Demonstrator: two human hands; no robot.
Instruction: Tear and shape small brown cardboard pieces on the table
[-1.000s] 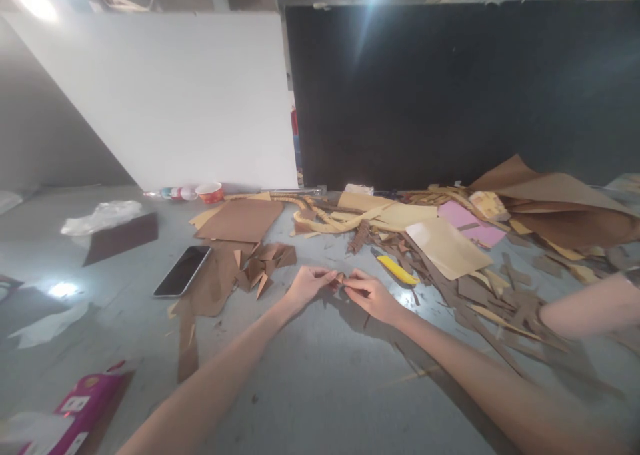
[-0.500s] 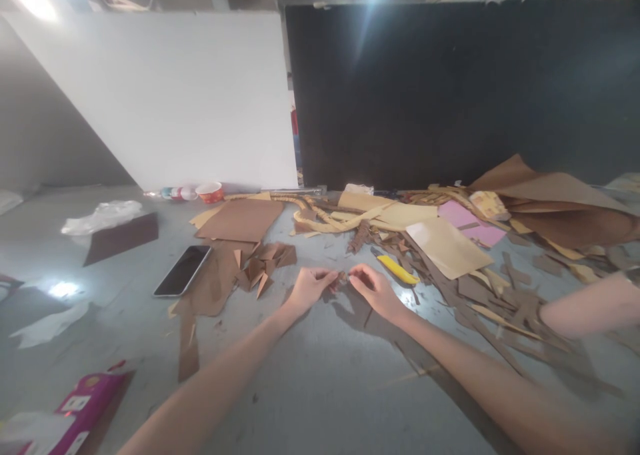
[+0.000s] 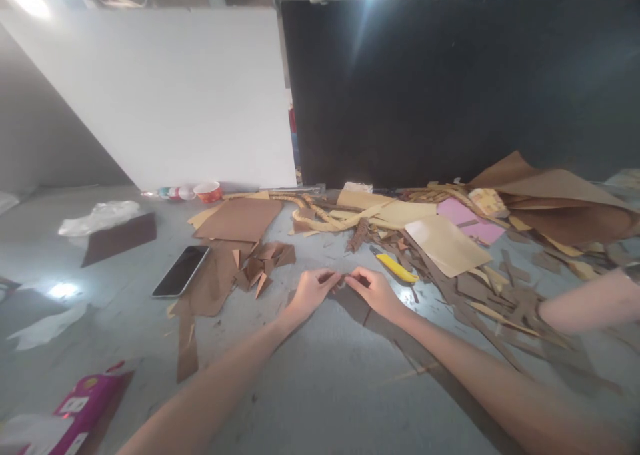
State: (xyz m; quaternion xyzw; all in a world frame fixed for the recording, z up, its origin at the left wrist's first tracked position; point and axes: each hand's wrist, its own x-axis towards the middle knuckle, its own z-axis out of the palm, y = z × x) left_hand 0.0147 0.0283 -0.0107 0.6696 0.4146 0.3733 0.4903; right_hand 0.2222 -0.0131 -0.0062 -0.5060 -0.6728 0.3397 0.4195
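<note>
Between my fingertips, just above the grey table [image 3: 310, 388], is a small brown piece of paper [image 3: 342, 281], mostly covered by the fingers. My left hand [image 3: 311, 291] pinches it from the left, thumb and forefinger closed. From the right, my right hand [image 3: 374, 289] pinches it too, its fingertips almost meeting the left ones. Left of my hands lies a pile of folded brown paper pieces [image 3: 265, 265]. A yellow utility knife [image 3: 396, 268] rests just beyond my right hand.
A phone [image 3: 181, 271] lies on brown sheets at the left. Brown scraps [image 3: 520, 301] spread over the right side, where another person's forearm [image 3: 590, 308] reaches in. Yellow paper [image 3: 447, 245] and a pink sheet [image 3: 470, 220] lie behind. A purple packet [image 3: 87, 405] is front left.
My fingertips have come slightly closer together around the small brown piece. The view has shifted a little; the things on the table stay where they were.
</note>
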